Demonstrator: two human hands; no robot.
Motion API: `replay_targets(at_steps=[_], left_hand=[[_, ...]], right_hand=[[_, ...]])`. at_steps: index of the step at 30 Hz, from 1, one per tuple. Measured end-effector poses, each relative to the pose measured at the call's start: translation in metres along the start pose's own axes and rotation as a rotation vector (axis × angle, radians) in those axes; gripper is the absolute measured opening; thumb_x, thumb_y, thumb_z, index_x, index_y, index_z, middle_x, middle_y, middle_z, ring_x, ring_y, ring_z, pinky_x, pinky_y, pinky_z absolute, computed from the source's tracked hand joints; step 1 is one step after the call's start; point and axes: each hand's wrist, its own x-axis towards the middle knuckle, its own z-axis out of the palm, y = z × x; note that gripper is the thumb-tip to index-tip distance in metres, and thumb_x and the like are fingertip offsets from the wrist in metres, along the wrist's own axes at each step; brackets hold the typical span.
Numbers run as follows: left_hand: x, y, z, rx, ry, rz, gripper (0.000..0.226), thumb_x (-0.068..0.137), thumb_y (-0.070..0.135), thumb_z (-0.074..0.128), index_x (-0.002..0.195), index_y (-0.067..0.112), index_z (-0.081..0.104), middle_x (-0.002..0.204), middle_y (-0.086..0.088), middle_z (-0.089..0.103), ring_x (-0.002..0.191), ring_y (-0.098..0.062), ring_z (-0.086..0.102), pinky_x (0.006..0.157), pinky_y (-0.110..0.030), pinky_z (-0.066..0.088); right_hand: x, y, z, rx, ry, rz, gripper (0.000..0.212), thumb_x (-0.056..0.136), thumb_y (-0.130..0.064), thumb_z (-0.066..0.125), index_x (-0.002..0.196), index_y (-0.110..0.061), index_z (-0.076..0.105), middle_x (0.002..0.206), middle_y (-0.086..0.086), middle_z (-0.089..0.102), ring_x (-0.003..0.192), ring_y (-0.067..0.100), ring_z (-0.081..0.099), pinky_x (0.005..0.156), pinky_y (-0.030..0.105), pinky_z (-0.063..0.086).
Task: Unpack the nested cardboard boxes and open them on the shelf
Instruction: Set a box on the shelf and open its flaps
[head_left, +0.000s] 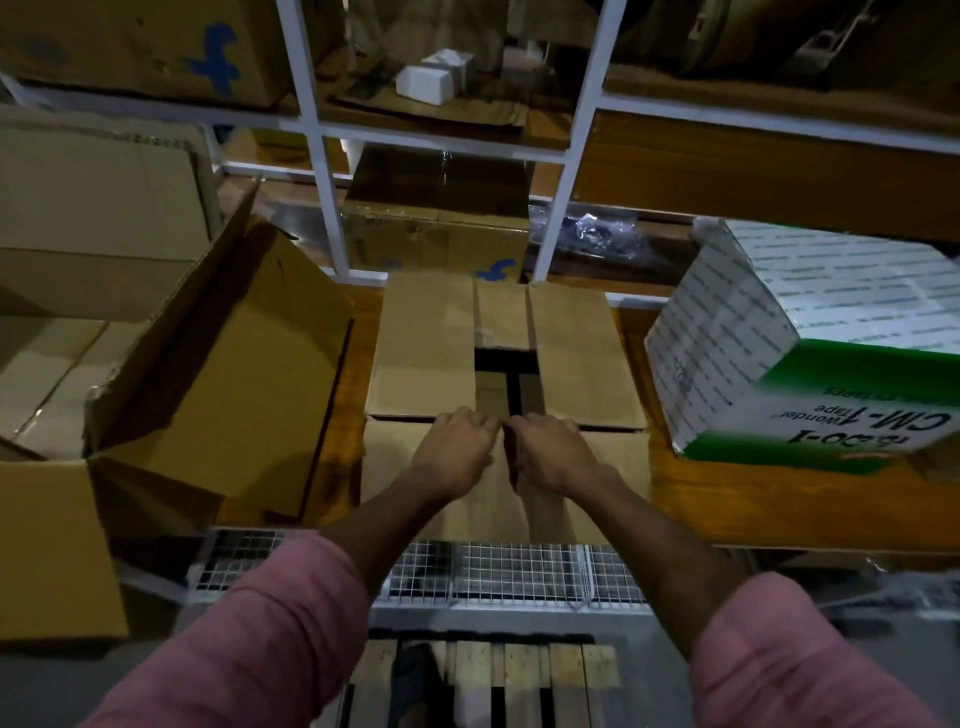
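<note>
Pink sleeves (270, 639) fill the bottom of the view, both forearms reaching fwd over a wire mesh rack (514, 571) w/ wooden pallet slats (519, 680) below it. Left hand (457, 452) and right hand (550, 452) sit knuckles-up, nearly touching, at the near top edge of the center cardboard box (431, 343) on the wooden shelf (779, 499). Fingers of both curl over the box's near flap edge at the center seam, gripping it. Box's two long top flaps lie flat w/ a dark gap btwn them; more cardboard visible inside thru the gap. Left of it, touching the shelf edge, a larger open cardboard box (218, 374) w/ flaps standing up, smaller boxes packed inside. Right, a white-and-green tape carton (800, 358), tilted, printed "CM-1 Wonder Tape", upside down to the viewer. White shelf uprights (327, 171) behind, more cartons on upper levels.
</note>
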Motion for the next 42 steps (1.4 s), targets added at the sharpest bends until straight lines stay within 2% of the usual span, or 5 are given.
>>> replay_targets(at_steps=[9, 14, 23, 28, 42], left_hand=[[0.006, -0.009, -0.005, 0.036, 0.032, -0.076, 0.026, 0.098, 0.022, 0.058, 0.124, 0.018, 0.058, 0.113, -0.009, 0.068, 0.107, -0.030, 0.057, 0.089, -0.041, 0.041], [0.006, -0.016, -0.008, 0.045, 0.030, -0.064, 0.033, 0.096, 0.029, 0.060, 0.128, 0.021, 0.055, 0.122, -0.008, 0.065, 0.110, -0.030, 0.058, 0.089, -0.041, 0.043], [0.013, 0.017, 0.005, -0.040, 0.043, 0.199, 0.045, 0.098, 0.008, 0.046, 0.143, 0.013, 0.047, 0.130, -0.014, 0.059, 0.113, -0.032, 0.054, 0.094, -0.044, 0.047], [0.016, 0.010, 0.022, 0.018, -0.010, 0.020, 0.045, 0.108, 0.043, 0.020, 0.130, 0.018, 0.051, 0.123, -0.010, 0.063, 0.108, -0.029, 0.056, 0.094, -0.045, 0.041], [0.009, 0.000, 0.027, -0.008, -0.027, -0.054, 0.048, 0.108, 0.046, 0.018, 0.124, 0.020, 0.053, 0.119, -0.004, 0.060, 0.105, -0.021, 0.052, 0.094, -0.040, 0.039]], right_hand=[[0.001, -0.022, 0.023, -0.016, 0.110, 0.022, 0.045, 0.091, -0.013, 0.059, 0.135, -0.017, 0.048, 0.132, 0.008, 0.058, 0.122, 0.030, 0.055, 0.097, 0.042, 0.041], [0.005, -0.017, 0.025, 0.197, 0.206, 0.108, 0.059, 0.107, -0.047, 0.028, 0.159, -0.020, 0.020, 0.170, 0.007, 0.009, 0.142, 0.035, 0.038, 0.112, 0.052, 0.034], [0.005, 0.054, 0.008, 0.132, 0.412, 0.329, 0.064, 0.104, -0.039, 0.043, 0.158, -0.011, 0.023, 0.167, 0.018, 0.014, 0.154, 0.038, 0.013, 0.122, 0.056, 0.023], [-0.001, 0.077, 0.016, 0.065, 0.355, 0.401, 0.063, 0.100, -0.034, 0.051, 0.153, -0.006, 0.030, 0.159, 0.025, 0.028, 0.149, 0.042, 0.021, 0.122, 0.052, 0.019], [0.003, 0.083, 0.018, 0.280, 0.312, 0.595, 0.047, 0.096, -0.007, 0.061, 0.139, -0.009, 0.043, 0.106, 0.014, 0.064, 0.088, 0.026, 0.062, 0.071, 0.038, 0.056]])
